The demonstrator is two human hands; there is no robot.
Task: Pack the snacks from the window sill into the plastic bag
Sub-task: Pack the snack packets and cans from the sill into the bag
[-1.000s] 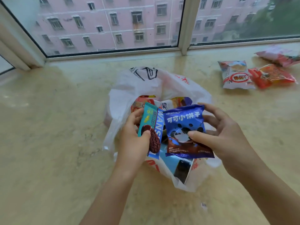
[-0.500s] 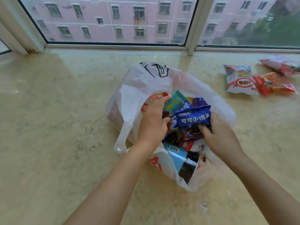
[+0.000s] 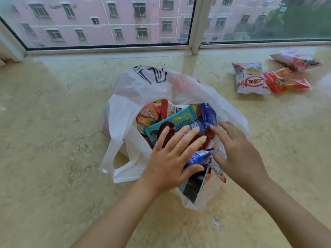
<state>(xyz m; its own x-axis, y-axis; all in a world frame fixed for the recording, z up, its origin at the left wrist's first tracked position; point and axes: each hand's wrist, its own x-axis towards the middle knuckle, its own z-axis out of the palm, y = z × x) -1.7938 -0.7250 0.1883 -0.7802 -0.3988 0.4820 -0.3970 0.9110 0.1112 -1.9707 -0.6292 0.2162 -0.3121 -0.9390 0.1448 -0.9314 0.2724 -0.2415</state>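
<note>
Marble window sill (image 3: 53,122) under a wide window carries the white plastic bag (image 3: 136,90), slumped open and full of bright snacks; both hands lie flat on them, likely pressing them down to make room; left hand (image 3: 168,158) and right hand (image 3: 238,151) have fingers straight, grasping nothing; 3 packets (image 3: 250,81) lie well apart, unpacked.

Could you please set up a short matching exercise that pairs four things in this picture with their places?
Things:
1. teal packet
2. left hand
3. red packet
4. paper scrap

Places:
A. on the sill, right of the plastic bag
B. inside the bag
C. on the sill, nearer than the bag
D. over the bag's mouth, fingers straight

Pairs: 1-B, 2-D, 3-A, 4-C
</note>
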